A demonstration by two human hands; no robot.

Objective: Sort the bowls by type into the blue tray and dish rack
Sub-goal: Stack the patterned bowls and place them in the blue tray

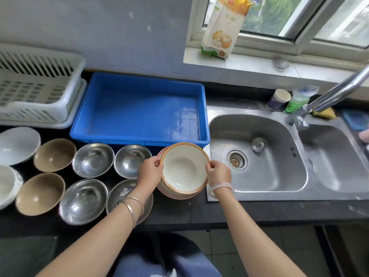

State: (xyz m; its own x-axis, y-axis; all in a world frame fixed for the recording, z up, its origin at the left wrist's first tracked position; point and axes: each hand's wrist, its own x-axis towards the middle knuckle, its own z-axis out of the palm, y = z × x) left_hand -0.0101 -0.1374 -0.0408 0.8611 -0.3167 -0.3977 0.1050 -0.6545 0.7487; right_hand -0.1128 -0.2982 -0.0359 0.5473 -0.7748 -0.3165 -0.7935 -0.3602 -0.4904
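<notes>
Left hand (150,170) and right hand (218,173) pinch opposite rims of the white bowl (184,168), thumbs over the edge, holding it just in front of the tray's (139,139) near right corner. A second bowl (171,193) seems nested under it. Glazed and stiff, it is likely breakable and slick if wet, so a two-sided rim hold suits it. Steel bowls (92,159) and brown bowls (55,154) crowd the bench (219,208) in front of the tray and leftward. The rack (40,92) sits left of the tray, the sink (279,176) right.
</notes>
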